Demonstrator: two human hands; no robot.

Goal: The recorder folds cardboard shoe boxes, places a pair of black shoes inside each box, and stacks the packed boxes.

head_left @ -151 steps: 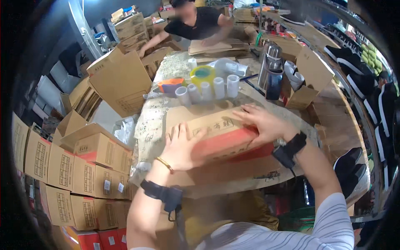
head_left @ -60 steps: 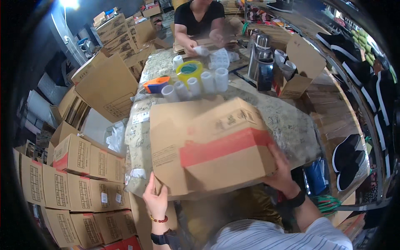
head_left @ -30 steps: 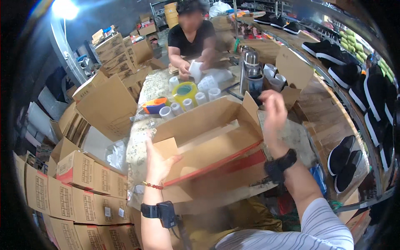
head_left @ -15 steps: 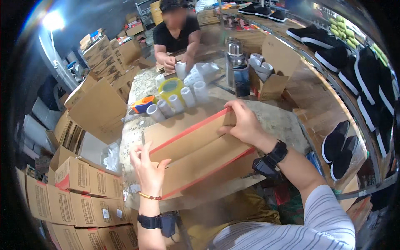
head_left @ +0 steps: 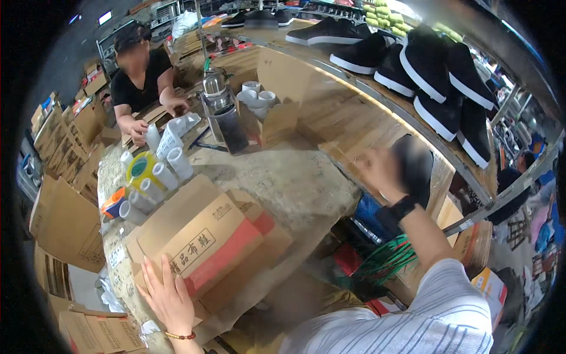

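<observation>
My left hand (head_left: 168, 295) lies with its fingers spread on the near left part of a brown cardboard shoe box (head_left: 200, 227). The box has a red band and dark printing, and its flaps stand out on the far and right sides. Out to the right, my right hand (head_left: 380, 171) is beside a pair of black shoes (head_left: 415, 162) on the wooden shelf (head_left: 336, 106). Motion blur smears its fingers, and whether it touches the shoes I cannot tell.
Several white paper rolls (head_left: 152, 190), a yellow tape roll (head_left: 140, 168) and an orange tape dispenser (head_left: 114, 203) stand beyond the box. A metal flask (head_left: 217, 88) is farther back. Black shoes (head_left: 421, 65) line the upper shelf. A co-worker (head_left: 138, 76) handles a white roll across the table.
My right hand has let go of the box and moved right to the shoes. The box now shows its printed side, and my left hand has flattened on it. The view has swung right.
</observation>
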